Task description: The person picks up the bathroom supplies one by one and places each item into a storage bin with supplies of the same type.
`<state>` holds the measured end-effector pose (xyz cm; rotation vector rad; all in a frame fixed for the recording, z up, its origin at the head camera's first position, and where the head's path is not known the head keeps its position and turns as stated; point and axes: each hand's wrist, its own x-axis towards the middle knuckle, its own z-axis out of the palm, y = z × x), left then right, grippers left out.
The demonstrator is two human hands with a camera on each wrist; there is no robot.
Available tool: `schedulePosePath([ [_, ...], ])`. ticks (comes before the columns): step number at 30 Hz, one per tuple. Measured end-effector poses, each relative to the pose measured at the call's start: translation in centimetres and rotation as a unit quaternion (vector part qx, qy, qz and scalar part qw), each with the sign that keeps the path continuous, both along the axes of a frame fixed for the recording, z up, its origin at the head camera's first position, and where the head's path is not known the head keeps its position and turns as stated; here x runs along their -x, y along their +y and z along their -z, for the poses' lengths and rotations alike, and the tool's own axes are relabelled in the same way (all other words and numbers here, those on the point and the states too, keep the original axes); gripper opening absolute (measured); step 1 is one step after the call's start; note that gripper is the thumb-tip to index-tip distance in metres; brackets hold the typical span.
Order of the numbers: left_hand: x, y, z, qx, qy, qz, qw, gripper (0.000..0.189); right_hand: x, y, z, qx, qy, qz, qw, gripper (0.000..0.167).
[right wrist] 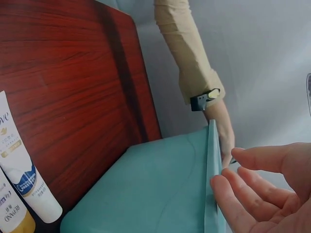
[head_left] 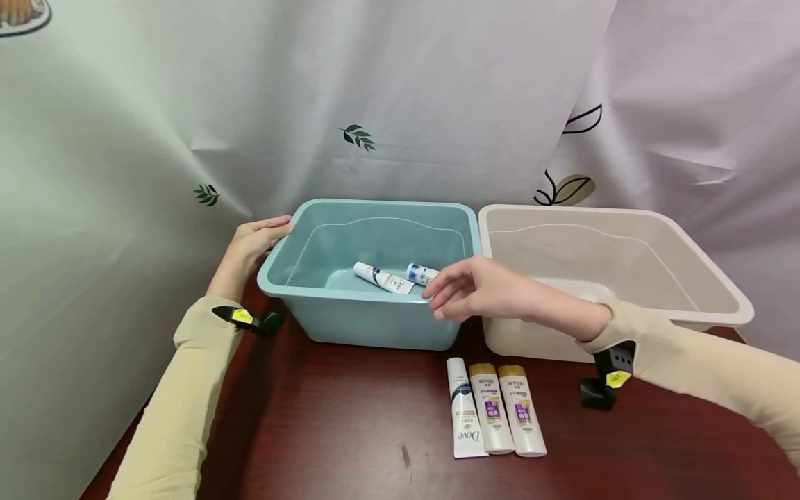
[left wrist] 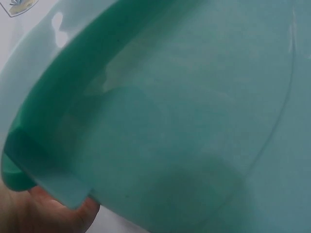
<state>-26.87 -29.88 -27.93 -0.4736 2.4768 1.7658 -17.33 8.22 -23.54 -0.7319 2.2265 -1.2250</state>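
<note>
My left hand (head_left: pixel 250 243) grips the left rim of a teal plastic basin (head_left: pixel 369 323); the left wrist view shows fingertips (left wrist: pixel 87 212) at the rim's underside. Over the basin's right front edge hovers my right hand (head_left: pixel 478 288), its fingers loosely bent with nothing between them. A white Dove tube (head_left: pixel 382 278) lies on the basin's floor. Beside it is a small white-and-blue container (head_left: pixel 421 273), partly hidden behind the right hand. In the right wrist view the right fingers (right wrist: pixel 233 201) appear close to the teal rim.
A beige basin (head_left: pixel 531 337) stands close against the teal one on the right. In front, on the dark red table (head_left: pixel 337 417), lie another Dove tube (head_left: pixel 464 417) and two gold-capped white bottles (head_left: pixel 492 413), side by side. A pale curtain (head_left: pixel 425 104) hangs behind.
</note>
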Motion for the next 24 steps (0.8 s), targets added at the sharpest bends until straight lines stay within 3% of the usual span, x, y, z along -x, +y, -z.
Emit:
schedulePosePath([
  [12, -0.1, -0.2, 0.0, -0.009, 0.000, 0.000, 1.0000, 0.061, -0.7, 0.4, 0.7, 0.021, -0.020, 0.002, 0.9996, 0.033],
  [24, 0.0, -0.1, 0.1, -0.003, 0.000, 0.002, 1.0000, 0.061, -1.5, 0.7, 0.9, 0.029, -0.009, -0.007, 0.9995, 0.034],
])
